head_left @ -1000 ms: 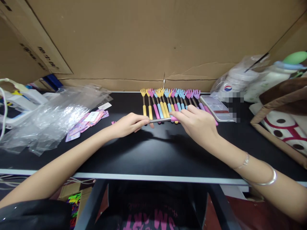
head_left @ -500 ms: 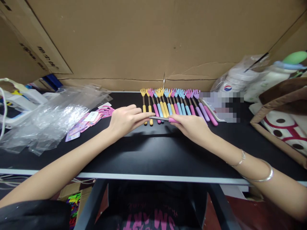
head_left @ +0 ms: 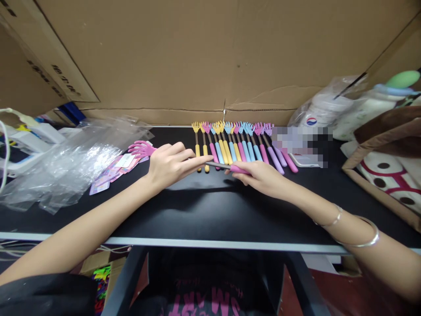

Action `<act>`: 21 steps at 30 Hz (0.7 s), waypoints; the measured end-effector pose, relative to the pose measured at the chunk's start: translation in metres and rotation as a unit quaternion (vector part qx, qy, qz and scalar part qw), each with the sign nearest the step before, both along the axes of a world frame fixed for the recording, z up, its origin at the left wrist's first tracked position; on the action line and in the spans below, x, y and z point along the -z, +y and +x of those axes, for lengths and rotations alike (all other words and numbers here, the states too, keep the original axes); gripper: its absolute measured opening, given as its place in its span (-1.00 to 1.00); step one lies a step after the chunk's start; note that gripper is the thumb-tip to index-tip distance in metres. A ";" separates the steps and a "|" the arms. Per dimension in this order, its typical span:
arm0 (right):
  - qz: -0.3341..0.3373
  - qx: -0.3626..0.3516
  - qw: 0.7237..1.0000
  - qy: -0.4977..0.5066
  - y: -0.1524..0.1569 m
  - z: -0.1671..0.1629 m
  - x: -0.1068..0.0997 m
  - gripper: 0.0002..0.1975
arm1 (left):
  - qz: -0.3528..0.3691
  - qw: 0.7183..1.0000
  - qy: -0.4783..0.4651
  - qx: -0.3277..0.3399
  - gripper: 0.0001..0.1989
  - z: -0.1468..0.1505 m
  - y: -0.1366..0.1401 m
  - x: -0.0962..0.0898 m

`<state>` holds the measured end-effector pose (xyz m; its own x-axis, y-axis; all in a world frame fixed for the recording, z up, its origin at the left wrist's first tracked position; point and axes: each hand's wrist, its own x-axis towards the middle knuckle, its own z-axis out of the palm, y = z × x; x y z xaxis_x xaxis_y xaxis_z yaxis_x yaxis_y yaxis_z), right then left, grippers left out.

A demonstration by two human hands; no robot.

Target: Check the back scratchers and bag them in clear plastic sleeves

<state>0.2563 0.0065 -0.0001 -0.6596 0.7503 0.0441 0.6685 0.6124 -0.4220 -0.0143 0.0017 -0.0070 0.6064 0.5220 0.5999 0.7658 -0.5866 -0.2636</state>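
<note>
Left hand (head_left: 173, 164) holding a pink back scratcher (head_left: 219, 165) by its shaft, right hand (head_left: 259, 175) gripping its handle — row of colourful scratchers (head_left: 226, 152) mid-frame on black desk (head_left: 210, 215), plastic bags (head_left: 75, 158) frame left

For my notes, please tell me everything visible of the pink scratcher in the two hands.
The pink scratcher has a fingered head, apparently plastic, a thin grey shaft, apparently metal, and a pink grip. It is held roughly crosswise above the black table, head to the left. The left hand grasps it behind the head, hiding part of the shaft; the right hand holds the grip, hiding its end.
</note>
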 end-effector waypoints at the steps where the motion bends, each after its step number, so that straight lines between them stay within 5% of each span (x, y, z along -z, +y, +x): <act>1: -0.027 -0.009 1.000 0.003 0.000 0.000 -0.002 -0.76 | -0.004 1.000 0.005 0.002 -0.70 0.000 0.000 -0.001; 4: -0.036 -0.019 0.999 -0.010 -0.001 -0.001 -0.003 -0.76 | -0.008 1.000 0.015 0.013 -0.67 0.001 0.001 -0.001; 11: 0.231 0.060 0.962 -0.135 -0.006 -0.006 0.008 -0.66 | 0.008 0.998 0.041 0.037 -0.63 -0.003 0.005 0.004; 21: 0.413 0.078 0.894 -0.157 -0.010 -0.005 0.008 -0.56 | 0.007 0.999 0.003 0.035 -0.62 -0.003 0.010 0.013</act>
<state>0.2511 -0.0035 -0.0083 -0.6268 0.6312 0.4568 0.7790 0.5170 0.3547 -0.0173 0.0117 -0.0200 0.6454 0.4698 0.6022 0.7207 -0.6357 -0.2765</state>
